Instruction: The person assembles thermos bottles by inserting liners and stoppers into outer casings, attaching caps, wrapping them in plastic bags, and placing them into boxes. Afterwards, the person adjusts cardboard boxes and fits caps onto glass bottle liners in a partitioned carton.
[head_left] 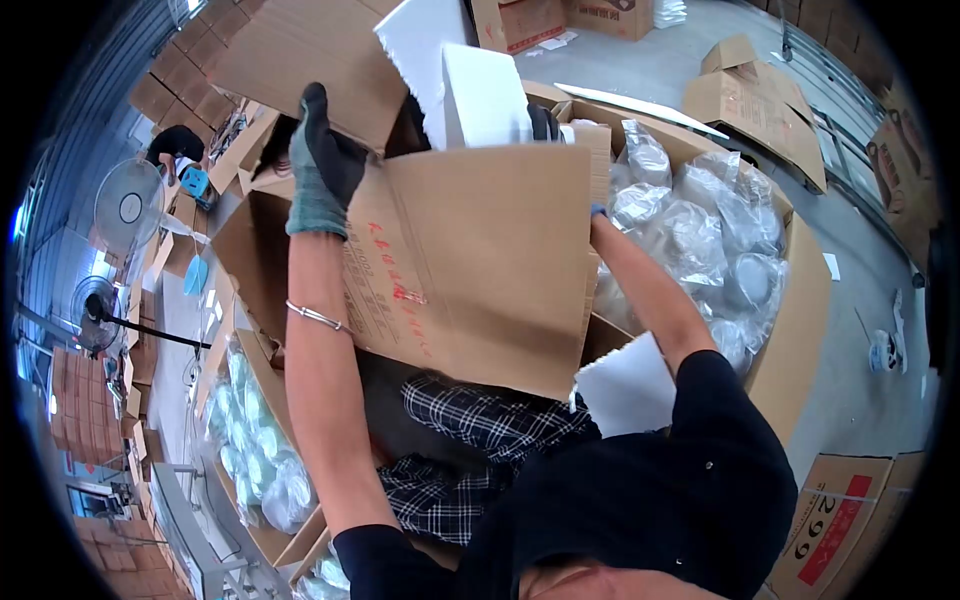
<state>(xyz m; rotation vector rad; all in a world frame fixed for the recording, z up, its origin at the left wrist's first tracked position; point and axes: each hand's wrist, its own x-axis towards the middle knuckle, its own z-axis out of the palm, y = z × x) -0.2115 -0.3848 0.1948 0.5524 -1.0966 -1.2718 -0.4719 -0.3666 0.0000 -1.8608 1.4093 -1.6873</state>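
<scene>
A tilted brown cardboard box (480, 260) with red print is in front of me, its flaps raised. My left hand (325, 165), in a grey-green and black glove, grips its upper left edge, thumb pointing up. Mostly hidden behind the right side of the box is my right hand (545, 124); only dark gloved fingers show above the top edge, closed at the box and beside a white foam board (487, 95). A second foam board (420, 60) stands behind that one, with a broken edge. Another white foam piece (628, 385) lies by my right elbow.
To the right, a large carton (800, 300) holds clear bags of plastic items (690, 235). On the left, another carton holds greenish bagged items (255, 440). Standing fans (130, 207) are farther left. An opened cardboard box (755, 100) lies on the floor. A person (180, 147) works at the far left.
</scene>
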